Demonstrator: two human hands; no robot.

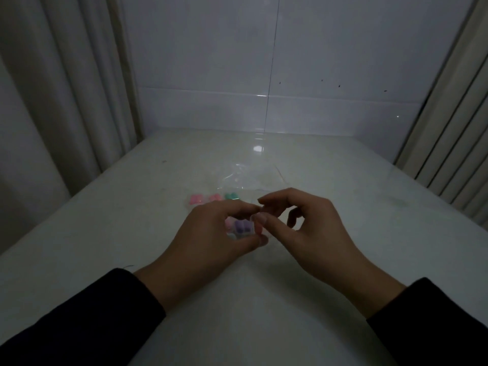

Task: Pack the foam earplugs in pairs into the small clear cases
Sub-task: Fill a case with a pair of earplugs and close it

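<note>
My left hand (211, 233) grips a small clear case (241, 228) with a pair of purple earplugs (242, 225) inside it, held just above the white table (105, 247). My right hand (298, 228) meets it from the right, thumb and forefinger pinching the case's right edge. Behind the hands, pink earplugs (196, 199), a second pink pair (215, 198) and a green pair (231, 196) lie in a row on the table; whether they sit in cases is too dim to tell.
A crumpled clear plastic bag (253, 178) lies on the table beyond the row of earplugs. A white tiled wall (264, 75) closes the back, and curtains (52, 101) hang along the left side. Ribbed panels (454, 128) stand at the right.
</note>
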